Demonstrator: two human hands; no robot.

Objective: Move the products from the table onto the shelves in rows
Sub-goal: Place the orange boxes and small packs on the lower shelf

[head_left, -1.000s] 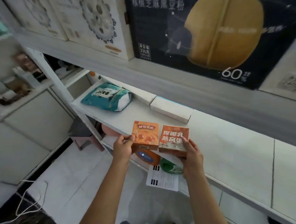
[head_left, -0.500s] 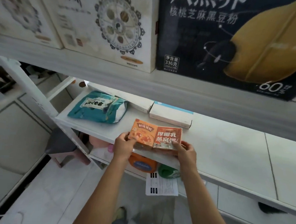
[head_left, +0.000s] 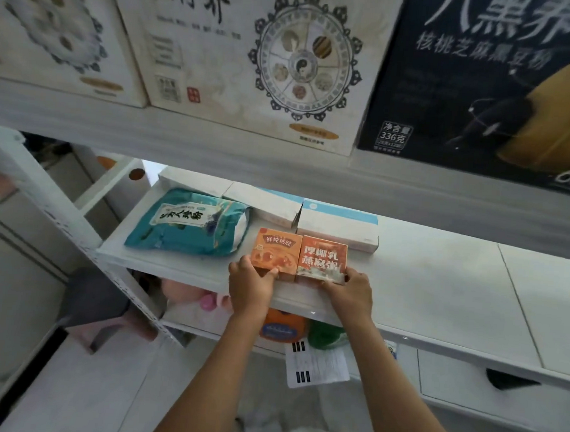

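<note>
I'm placing: my left hand (head_left: 249, 285) clamps the orange carton (head_left: 274, 253), my right hand (head_left: 352, 291) clamps the red carton (head_left: 321, 259), both resting on the shelf (head_left: 423, 284). Next: release, slide back beside the white box (head_left: 338, 229).

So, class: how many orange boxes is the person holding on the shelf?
2: one orange box under the left hand, one beside it, touching, under the right hand. None seems hidden.

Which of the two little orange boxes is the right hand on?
The darker orange-red box, under the right hand. The lighter orange box beside it is under the left hand.
</note>
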